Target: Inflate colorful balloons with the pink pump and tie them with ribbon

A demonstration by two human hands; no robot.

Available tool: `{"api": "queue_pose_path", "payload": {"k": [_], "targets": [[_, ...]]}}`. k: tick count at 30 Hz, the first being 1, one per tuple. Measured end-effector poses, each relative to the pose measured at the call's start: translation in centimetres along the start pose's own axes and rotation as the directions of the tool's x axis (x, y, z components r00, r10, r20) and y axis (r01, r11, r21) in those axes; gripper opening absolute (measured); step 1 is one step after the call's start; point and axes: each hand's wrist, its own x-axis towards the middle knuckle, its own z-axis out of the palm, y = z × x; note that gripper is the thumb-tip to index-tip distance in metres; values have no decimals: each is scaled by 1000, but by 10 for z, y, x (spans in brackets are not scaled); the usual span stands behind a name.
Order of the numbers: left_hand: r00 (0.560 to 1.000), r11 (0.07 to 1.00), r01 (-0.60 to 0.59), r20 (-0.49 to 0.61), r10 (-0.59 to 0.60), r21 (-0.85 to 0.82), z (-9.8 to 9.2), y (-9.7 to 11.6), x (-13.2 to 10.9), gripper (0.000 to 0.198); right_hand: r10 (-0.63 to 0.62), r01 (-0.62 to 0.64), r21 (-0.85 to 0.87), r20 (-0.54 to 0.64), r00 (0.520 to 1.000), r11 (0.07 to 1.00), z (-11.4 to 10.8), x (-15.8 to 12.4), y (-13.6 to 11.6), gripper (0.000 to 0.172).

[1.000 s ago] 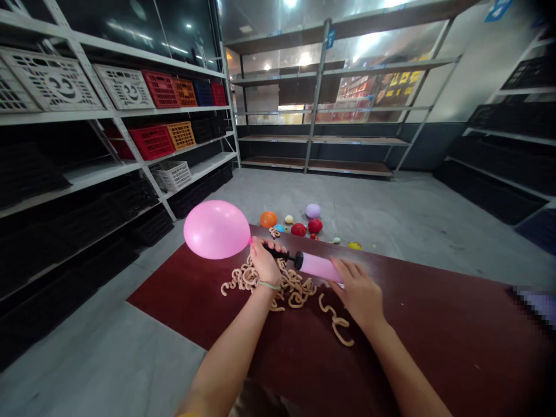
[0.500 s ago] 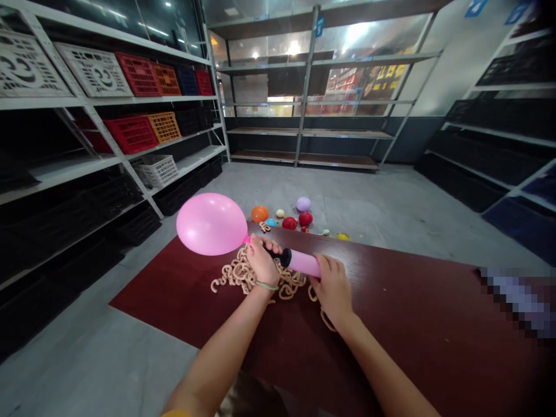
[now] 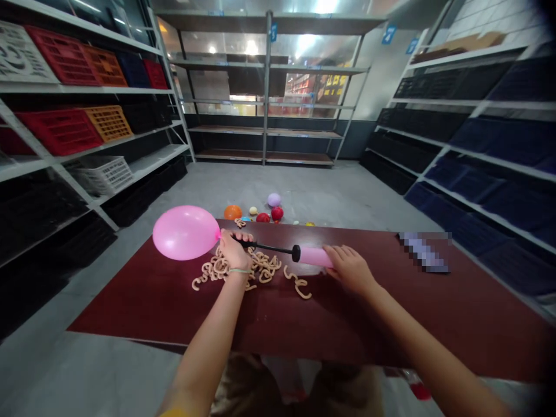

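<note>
A large inflated pink balloon (image 3: 186, 233) sticks out to the left of my left hand (image 3: 234, 250), its neck pinched at the fingers. That hand is closed round the black handle end of a hand pump too. My right hand (image 3: 350, 267) wraps the far end of the pump's pink barrel (image 3: 313, 256). A thin black rod (image 3: 273, 248) shows between the handle and the barrel. Under and beside my left hand lies a heap of beige curled balloons (image 3: 266, 265), partly hidden by the wrist. A few more curled ones (image 3: 299, 285) lie just right of it.
The dark red table (image 3: 278, 321) spans the view. A blurred purple item (image 3: 423, 252) lies at its right. Past the far edge, orange (image 3: 233, 212), red (image 3: 277, 213) and purple (image 3: 274, 200) balloons rest on the floor. Shelves with crates (image 3: 61, 130) stand left.
My right hand and the pink barrel have moved right, away from my left hand, so a length of rod now shows. The view has turned right.
</note>
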Motion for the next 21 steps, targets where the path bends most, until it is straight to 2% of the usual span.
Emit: {"api": "queue_pose_path", "payload": {"k": [2,4,6,9,12,15,18,21], "targets": [[999,999,37,4,-37,-35,2,4,-1,27,-29,29,-14,0,1000,999,-12,-16,0,43],[998,995,66,-15,-67,-75,5,9,-5,29,-46,46,-28,-5,999,999,-25,-20,-13,44],[996,990,86,-8,-88,-107,10,12,-13,28,-22,22,-34,-1,1000,999,-38,-12,-35,49],[988,985,130,95,-119,-113,17,10,-37,29,49,-49,1,-10,999,999,-54,7,-67,57],[967,977,206,160,-197,-47,15,7,-60,31,89,-90,49,28,996,995,-64,10,-84,59],[959,970,243,151,-241,5,2,11,-64,31,36,-41,70,73,997,997,-69,-10,-80,60],[968,978,207,144,-208,16,-14,23,-49,28,14,-21,72,92,996,997,-70,-43,-64,58],[975,983,182,127,-181,10,-21,34,-32,25,18,-25,80,89,996,996,-69,-66,-50,56]]}}
